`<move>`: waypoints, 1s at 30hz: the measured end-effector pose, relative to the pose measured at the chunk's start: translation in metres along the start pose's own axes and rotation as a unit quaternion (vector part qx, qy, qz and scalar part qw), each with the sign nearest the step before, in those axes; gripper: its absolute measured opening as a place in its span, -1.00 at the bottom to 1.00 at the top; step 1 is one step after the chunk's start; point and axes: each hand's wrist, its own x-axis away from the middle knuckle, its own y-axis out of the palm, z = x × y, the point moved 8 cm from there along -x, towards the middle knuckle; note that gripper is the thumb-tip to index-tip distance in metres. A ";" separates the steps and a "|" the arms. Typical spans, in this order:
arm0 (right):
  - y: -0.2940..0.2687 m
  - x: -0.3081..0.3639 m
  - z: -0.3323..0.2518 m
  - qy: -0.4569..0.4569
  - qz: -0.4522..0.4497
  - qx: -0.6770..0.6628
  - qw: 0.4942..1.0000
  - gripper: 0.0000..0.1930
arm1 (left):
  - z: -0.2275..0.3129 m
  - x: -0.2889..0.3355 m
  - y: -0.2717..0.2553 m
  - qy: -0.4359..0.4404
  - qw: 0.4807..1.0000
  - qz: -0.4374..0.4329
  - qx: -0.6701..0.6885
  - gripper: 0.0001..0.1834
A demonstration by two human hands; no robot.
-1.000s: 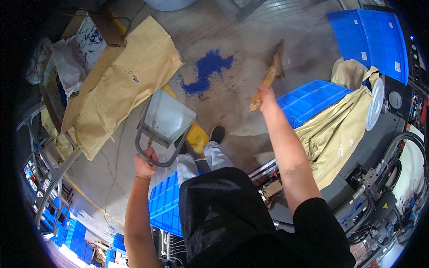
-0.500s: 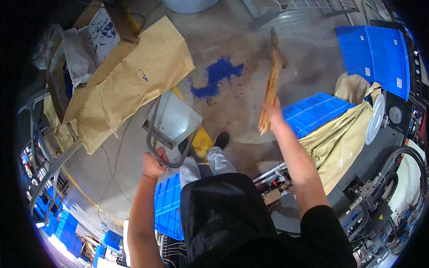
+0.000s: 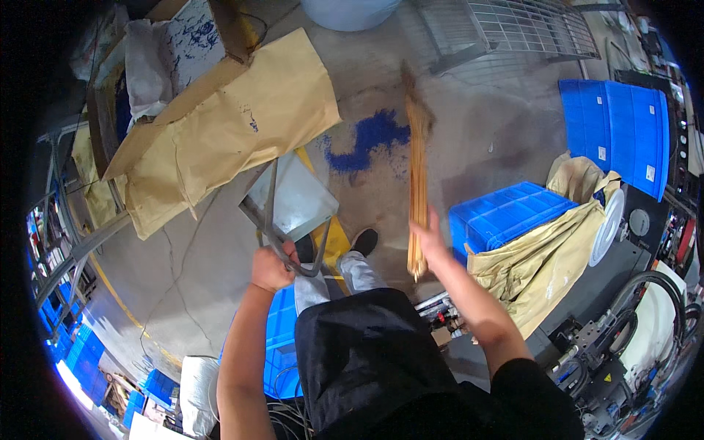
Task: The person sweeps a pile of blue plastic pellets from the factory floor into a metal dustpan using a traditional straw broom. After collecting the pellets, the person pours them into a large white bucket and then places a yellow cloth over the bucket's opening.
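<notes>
My left hand [image 3: 273,266] is closed round the bent grey tube handle of a metal dustpan [image 3: 297,198]. The pan rests tilted by my feet, its inside grey and bare where it shows. Closed round a short yellow-brown broom [image 3: 417,169] is my right hand [image 3: 431,236]. The broom stretches away from me, and its dark, frayed far end is blurred. A scattered patch of blue granules [image 3: 361,145] lies on the floor just left of the broom, beyond the dustpan.
An open cardboard box [image 3: 227,37] and brown paper [image 3: 242,121] occupy the far left. Blue crates [image 3: 506,213] and a brown paper sack [image 3: 539,268] stand right, beside hoses and machinery [image 3: 609,352]. A metal rack [image 3: 535,33] is at the back.
My right hand has swung the broom leftward and nearer to me, bringing it beside the granules. My left hand keeps the dustpan at about the same spot. The view has shifted slightly.
</notes>
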 end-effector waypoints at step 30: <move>-0.041 -0.091 -0.010 -0.051 -0.118 0.566 0.815 -0.25 | 0.007 -0.009 0.000 0.027 0.999 -0.015 -0.037 -0.87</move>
